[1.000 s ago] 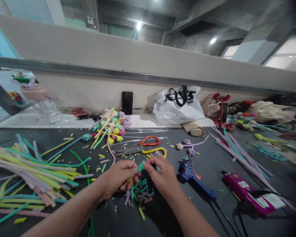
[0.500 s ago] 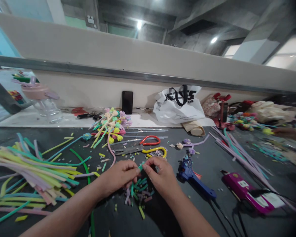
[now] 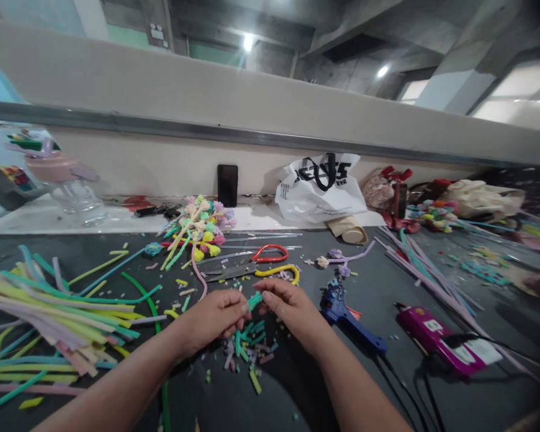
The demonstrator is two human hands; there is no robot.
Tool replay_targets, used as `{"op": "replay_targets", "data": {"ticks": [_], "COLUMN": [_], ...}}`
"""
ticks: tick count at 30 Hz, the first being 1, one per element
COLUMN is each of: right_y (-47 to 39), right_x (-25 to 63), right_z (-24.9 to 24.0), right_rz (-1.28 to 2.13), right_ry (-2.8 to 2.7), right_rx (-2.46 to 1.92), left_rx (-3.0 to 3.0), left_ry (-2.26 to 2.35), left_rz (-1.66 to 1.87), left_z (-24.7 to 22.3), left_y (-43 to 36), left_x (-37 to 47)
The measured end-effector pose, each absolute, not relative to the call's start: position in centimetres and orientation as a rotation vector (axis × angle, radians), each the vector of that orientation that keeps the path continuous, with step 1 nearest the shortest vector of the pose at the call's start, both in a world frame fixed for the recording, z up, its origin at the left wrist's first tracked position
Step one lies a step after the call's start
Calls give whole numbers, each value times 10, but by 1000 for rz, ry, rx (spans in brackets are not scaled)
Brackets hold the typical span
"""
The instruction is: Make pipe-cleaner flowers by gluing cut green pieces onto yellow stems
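The piece is teal, short, kinda bumpy; left hand pinches one end, right hand at the other, can't tell if pinching.

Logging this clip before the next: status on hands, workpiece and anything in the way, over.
Left hand pinching short green piece; right hand at its other end. Small offcuts scattered beneath. Scissors lying just beyond the hands.

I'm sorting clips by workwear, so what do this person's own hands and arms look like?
The left hand and right hand are bare, without gloves. The left forearm and right forearm are uncovered as far as the picture shows, with no sleeve, watch or bracelet visible. Whether a ring is worn cannot be told.
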State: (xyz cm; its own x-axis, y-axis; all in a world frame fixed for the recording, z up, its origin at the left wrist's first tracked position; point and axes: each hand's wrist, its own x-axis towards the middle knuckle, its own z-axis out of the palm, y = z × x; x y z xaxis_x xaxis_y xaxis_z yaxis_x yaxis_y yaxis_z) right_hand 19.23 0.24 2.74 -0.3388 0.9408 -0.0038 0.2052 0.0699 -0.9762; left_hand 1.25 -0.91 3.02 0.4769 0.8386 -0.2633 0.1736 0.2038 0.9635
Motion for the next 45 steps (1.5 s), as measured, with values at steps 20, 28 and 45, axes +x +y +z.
{"op": "replay_targets", "data": {"ticks": [20,28,45], "right_y": [-1,1,-2], "right_x": [189,191,186], "right_z": [27,26,25], "right_rz": [1567,1574,1661], "right_ry": [-1336,-1449,-1438], "right_rx": [-1148,-1019,-1192], "left_rx": [1350,1285,1405], "left_ry": [943,912,966], "left_rz": [571,586,480], "left_z": [21,24,18], "left_y": [-9,-10,-11], "left_x": [11,11,11]}}
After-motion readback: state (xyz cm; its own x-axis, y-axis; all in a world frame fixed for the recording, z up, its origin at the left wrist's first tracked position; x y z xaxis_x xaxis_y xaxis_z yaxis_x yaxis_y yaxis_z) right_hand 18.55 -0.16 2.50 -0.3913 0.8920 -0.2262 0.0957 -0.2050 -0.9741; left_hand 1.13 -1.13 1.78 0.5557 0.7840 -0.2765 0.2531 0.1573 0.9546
